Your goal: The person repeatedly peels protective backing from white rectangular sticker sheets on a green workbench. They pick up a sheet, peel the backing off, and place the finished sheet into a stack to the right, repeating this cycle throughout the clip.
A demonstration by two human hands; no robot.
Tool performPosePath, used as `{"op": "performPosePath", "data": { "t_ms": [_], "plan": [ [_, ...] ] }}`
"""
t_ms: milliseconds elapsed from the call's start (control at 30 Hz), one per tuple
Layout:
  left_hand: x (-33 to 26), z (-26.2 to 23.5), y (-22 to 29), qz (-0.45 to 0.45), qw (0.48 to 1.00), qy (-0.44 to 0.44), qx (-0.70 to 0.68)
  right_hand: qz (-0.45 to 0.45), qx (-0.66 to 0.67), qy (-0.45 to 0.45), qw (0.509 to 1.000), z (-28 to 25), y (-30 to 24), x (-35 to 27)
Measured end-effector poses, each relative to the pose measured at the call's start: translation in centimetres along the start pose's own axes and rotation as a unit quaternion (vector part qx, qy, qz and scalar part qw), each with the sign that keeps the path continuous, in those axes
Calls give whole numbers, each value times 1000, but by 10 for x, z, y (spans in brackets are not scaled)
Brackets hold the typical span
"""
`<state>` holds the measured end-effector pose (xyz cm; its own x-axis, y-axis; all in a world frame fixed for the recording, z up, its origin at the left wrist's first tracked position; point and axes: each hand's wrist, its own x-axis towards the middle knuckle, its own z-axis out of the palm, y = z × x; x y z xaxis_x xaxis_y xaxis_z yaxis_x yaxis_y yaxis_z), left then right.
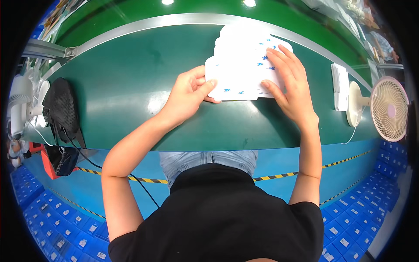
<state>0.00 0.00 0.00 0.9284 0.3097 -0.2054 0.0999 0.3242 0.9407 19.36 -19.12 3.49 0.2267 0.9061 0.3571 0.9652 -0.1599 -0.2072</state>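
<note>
Sheets of white backing paper [242, 65], fanned into an overlapping stack with small blue markings near their edges, lie on the green tabletop [131, 87] in the upper middle of the frame. The left hand [190, 94] pinches the lower left corner of the stack, thumb on top and fingers curled underneath, so it is closed on the paper. The right hand [290, 81] lies flat and spread over the right side of the stack, fingers extended, pressing it down rather than gripping. The sheets look thin, light and flexible, probably glossy and apt to slide over one another, so they seem best taken at a corner or edge while a flat palm steadies the rest; creasing is the likely risk. At the right of the frame a white block-shaped item [339, 87] stands on the tabletop beside a small cream desk fan [386, 109]. At the left a black mesh pouch [61, 109] lies near the tabletop edge, a black cable [109, 168] trailing from it. Blue bins [65, 227] fill the lower corners.
</note>
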Motion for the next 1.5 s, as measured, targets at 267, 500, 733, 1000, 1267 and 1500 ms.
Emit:
{"op": "performPosePath", "data": {
  "t_ms": [267,500,733,1000,1267,1500],
  "plan": [
    [-10,-3,-7,219,950,25,219,61,144,99,983,-16,1,-8],
    [-22,4,-9,248,907,-11,341,88,240,138,957,-3,-20,-42],
    [-22,18,-18,268,918,-32,290,113,336,150,923,20,-42,-46],
    [-17,13,-19,229,946,-27,227,125,333,171,919,19,-47,-40],
    [-19,10,-18,234,940,-24,245,113,280,166,939,22,-50,-46],
    [-24,10,-7,158,959,-55,229,123,227,107,960,-2,-49,-36]
  ]
}}
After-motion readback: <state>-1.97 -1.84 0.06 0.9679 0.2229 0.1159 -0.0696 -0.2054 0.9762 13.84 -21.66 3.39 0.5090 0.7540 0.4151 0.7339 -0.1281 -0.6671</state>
